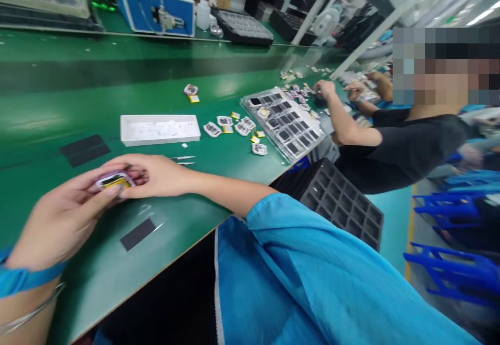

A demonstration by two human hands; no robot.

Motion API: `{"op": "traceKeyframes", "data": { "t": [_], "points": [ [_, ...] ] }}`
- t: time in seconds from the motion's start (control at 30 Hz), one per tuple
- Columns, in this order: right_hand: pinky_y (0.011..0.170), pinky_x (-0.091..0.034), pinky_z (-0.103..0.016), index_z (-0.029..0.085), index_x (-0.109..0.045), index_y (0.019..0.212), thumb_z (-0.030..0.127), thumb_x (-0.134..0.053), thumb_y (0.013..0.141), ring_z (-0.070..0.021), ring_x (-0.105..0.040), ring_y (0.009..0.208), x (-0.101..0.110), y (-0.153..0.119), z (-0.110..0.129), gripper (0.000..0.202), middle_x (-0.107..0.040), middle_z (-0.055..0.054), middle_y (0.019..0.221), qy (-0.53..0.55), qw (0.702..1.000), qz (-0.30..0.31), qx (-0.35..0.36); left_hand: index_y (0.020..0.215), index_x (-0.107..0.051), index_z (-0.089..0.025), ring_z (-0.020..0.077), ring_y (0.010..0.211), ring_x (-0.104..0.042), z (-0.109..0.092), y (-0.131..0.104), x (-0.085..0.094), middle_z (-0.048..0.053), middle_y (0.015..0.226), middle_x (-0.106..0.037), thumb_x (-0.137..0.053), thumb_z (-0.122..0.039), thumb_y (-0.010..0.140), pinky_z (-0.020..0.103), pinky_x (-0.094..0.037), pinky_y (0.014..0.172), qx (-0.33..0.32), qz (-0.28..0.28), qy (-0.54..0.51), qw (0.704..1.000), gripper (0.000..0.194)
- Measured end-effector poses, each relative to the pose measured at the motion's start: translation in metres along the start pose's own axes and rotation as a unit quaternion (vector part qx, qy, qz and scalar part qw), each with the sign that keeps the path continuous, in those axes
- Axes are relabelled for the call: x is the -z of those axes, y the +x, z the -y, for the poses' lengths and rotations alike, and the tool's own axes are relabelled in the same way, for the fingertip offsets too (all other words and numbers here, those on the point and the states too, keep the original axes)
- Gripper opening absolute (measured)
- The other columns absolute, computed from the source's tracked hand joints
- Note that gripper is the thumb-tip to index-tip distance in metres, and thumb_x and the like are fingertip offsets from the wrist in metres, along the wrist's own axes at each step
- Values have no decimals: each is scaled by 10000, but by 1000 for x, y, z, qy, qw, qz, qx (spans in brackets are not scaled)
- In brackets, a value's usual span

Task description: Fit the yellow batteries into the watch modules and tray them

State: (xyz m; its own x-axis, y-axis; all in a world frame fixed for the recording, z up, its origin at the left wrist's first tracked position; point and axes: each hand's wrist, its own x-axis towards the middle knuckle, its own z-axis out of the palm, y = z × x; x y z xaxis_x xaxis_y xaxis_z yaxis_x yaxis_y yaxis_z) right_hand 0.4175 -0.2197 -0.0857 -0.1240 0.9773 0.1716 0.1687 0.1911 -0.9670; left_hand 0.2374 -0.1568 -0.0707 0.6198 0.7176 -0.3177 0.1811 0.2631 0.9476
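Note:
A small rounded device case (116, 180) with a pinkish rim and a yellow part inside is held between both hands. My left hand (68, 212) grips it from the left, thumb across its lower edge. From the right, my right hand (152, 176) has its fingers closed at the case's right side. Beyond the hands lies a white tray (160, 137) with small bits in it. Metal tweezers (183, 158) rest just right of my right hand. Nearer the table edge is a dark rectangular sheet (138, 234) on clear film.
Several open cases (242, 127) with yellow parts lie at mid-table, beside a clear tray of dark squares (283, 121). A black compartment tray (339, 199) stands past the table edge. A co-worker in black (406, 142) works at the right. A blue machine (156, 9) stands behind.

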Motion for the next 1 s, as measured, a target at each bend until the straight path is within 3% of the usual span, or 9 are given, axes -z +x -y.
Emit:
{"op": "traceKeyframes", "data": {
  "t": [0.13,0.3,0.4,0.53,0.67,0.73,0.83,0.9,1.0],
  "points": [
    [914,-585,-296,153,-603,1261,326,-710,820,-174,-711,1053,-3,-3,1,485,-726,-73,1213,-17,1000,6,-14,1119,-768,-206,258,1086,-713,-4,1,-6,88,1172,-761,-860,-465,719,349,-546,1035,-72,42,25,996,485],
    [907,-602,-350,208,-635,1227,359,-734,800,-202,-737,1007,-9,-9,6,463,-738,-77,1176,-34,998,-52,-9,1032,-776,-154,287,1060,-719,0,4,-9,117,1076,-774,-858,-465,705,408,-540,1033,-170,40,15,984,458],
    [846,-629,-374,220,-636,1201,444,-804,719,-210,-753,884,-9,-10,4,558,-765,-74,1018,-32,995,-87,-25,1202,-706,-121,304,1048,-718,-8,-1,-1,147,1103,-754,-846,-445,730,433,-586,922,-144,51,-47,987,590],
    [890,-625,-434,234,-657,1168,506,-747,775,-231,-749,930,-9,-9,0,487,-765,-95,1017,-73,991,-115,-8,1380,-582,-193,265,1175,-680,-29,-47,27,128,1285,-688,-753,-432,850,419,-549,1004,-171,-14,-143,975,606],
    [927,-609,-483,241,-703,1114,522,-690,821,-241,-753,894,-11,-11,-2,406,-768,-94,979,-141,982,-124,-16,1373,-601,-253,258,1161,-673,-41,-118,69,72,1258,-690,-800,-421,800,382,-544,990,-213,-163,-39,963,630],
    [909,-613,-484,247,-719,1094,526,-680,826,-250,-754,895,-13,-12,-3,389,-769,-93,967,-158,980,-119,-21,1323,-637,-224,272,1144,-657,-40,-147,95,73,1202,-689,-858,-370,725,380,-535,986,-231,-302,96,920,654],
    [918,-603,-496,255,-730,1086,531,-680,824,-262,-755,910,-15,-14,-4,384,-771,-90,966,-164,980,-111,-21,1226,-661,-194,312,1203,-596,-35,-173,137,88,1210,-642,-891,-279,649,409,-487,1041,-185,-486,296,801,627],
    [942,-589,-508,256,-733,1084,534,-684,823,-265,-755,913,-15,-14,-5,385,-774,-85,963,-162,980,-111,-22,1197,-646,-195,330,1231,-570,-30,-182,161,98,1211,-626,-855,-285,686,438,-453,1073,-106,-543,386,738,560],
    [937,-586,-504,247,-736,1076,521,-688,825,-262,-754,893,-14,-12,-4,375,-775,-78,944,-160,980,-120,-24,1223,-619,-199,329,1225,-572,-28,-186,181,117,1186,-641,-760,-380,775,446,-442,1074,33,-551,471,689,503]
  ]
}}
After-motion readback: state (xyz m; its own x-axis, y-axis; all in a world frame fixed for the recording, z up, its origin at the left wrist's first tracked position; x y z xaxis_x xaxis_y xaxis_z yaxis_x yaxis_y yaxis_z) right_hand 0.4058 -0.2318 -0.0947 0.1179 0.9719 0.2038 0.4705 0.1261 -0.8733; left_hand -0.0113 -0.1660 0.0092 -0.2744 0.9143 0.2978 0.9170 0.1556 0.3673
